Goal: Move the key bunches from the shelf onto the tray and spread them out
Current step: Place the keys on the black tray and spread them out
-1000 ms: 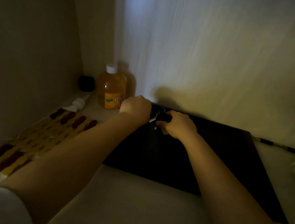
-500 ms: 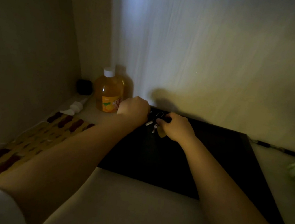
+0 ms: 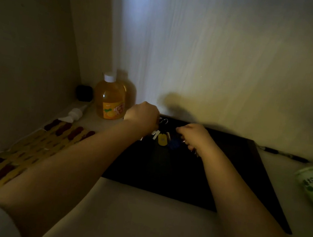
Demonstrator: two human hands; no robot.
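- Metal keys with yellow and blue tags, the key bunch (image 3: 164,137) lies at the black tray's (image 3: 235,169) far edge, between both hands.
- Left hand (image 3: 142,116) and right hand (image 3: 193,135) curl over its ends; actual grip hidden.
- Probably light, loose and jangly: best taken by the ring.

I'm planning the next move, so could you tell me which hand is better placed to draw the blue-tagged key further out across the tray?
Probably the right hand: it sits beside the blue tag, with bare tray on its side. The left hand is at the ring end.

Hands apart, key bunch (image 3: 164,136) now fanned out
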